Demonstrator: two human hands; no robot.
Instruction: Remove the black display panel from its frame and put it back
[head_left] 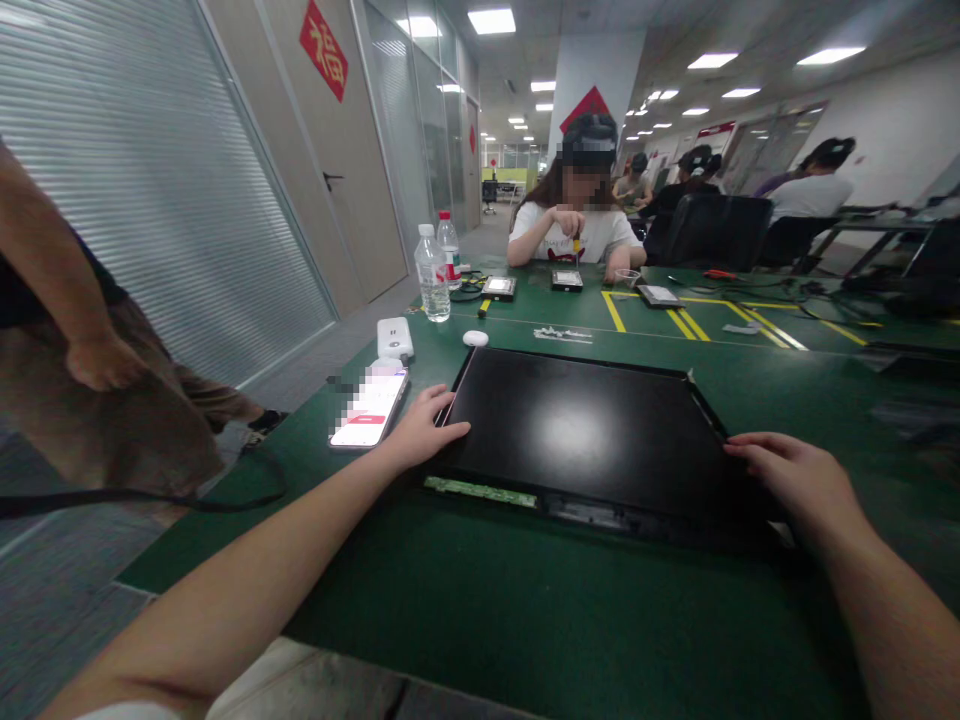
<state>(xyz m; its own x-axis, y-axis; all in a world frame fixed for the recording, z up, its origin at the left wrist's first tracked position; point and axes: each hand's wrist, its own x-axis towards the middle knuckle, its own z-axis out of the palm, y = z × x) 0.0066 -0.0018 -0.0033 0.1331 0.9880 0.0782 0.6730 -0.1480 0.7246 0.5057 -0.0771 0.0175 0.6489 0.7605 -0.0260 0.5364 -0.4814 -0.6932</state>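
Note:
A black LCD screen panel lies face up on the green table, its glossy surface reflecting a ceiling light. Along its near edge runs a thin green circuit board, with a dark strip beside it. My left hand grips the panel's left edge, thumb over the face and fingers at the side. At the opposite side, my right hand pinches the right edge between thumb and fingers. The undersides of the fingers on both hands are hidden.
Left of the panel lie a lit phone, a white power bank and a white earbud case. Water bottles stand behind. Across the table, a person holds a screwdriver over a hard drive. Another person stands at left.

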